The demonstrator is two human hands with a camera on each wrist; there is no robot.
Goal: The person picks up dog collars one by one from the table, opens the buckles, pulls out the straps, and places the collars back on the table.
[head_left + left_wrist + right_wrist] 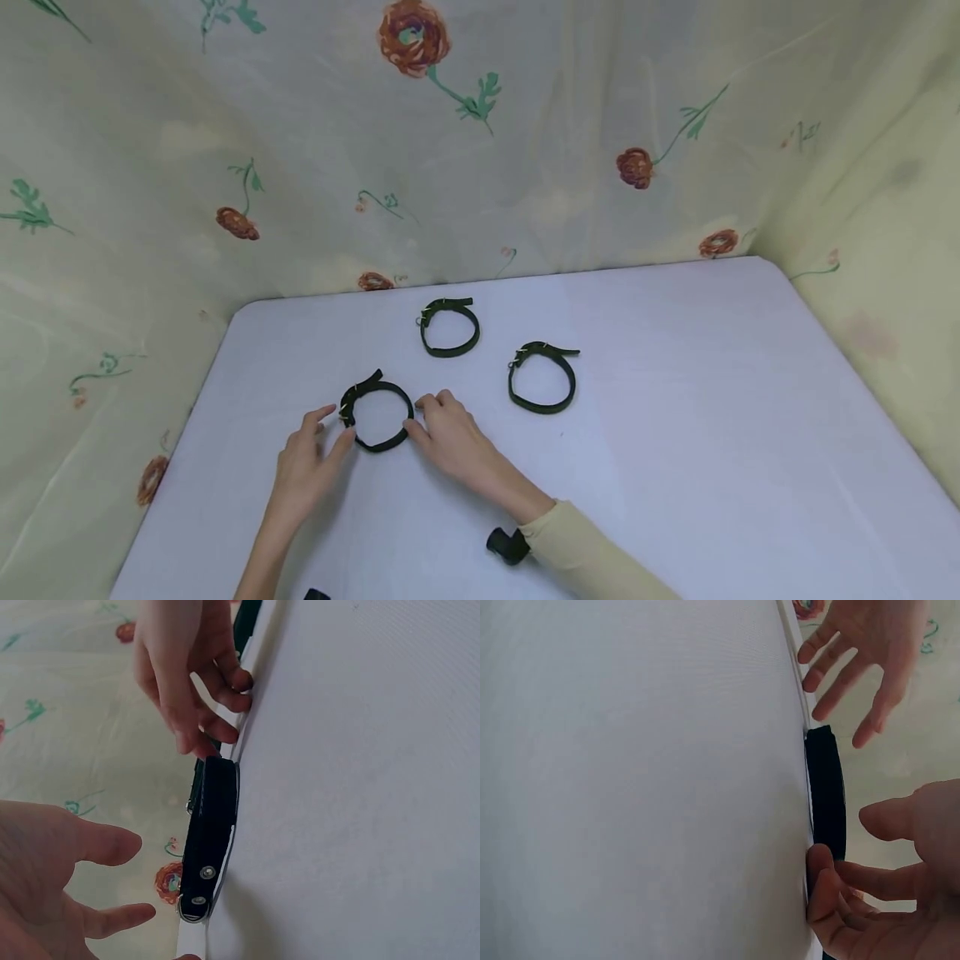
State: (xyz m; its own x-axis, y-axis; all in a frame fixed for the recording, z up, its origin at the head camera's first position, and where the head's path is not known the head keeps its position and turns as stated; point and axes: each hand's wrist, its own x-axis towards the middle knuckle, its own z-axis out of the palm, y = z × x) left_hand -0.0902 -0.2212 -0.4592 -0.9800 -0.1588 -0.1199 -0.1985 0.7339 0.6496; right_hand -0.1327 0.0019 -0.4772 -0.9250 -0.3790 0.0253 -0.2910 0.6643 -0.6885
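Observation:
A dark buckled collar (366, 387) lies on the table in a loop, standing on its edge, with its strap end sticking out at the far left. In the left wrist view, metal eyelets and a ring show on this collar (215, 817). My left hand (302, 471) is at the loop's left side, fingers spread and thumb close to the buckle. On the right side is my right hand (461, 442), its thumb at the band and its fingers bent just outside the loop. The right wrist view shows a gap between the right thumb (889, 819) and the band.
Two similar buckled loops lie farther back: one collar (450, 352) near the rear edge, another collar (543, 408) to the right. A white-covered table (712, 417) bears them all. Floral curtains (540, 192) stand behind and at both sides. Black wrist gear (507, 546) sits by the right sleeve.

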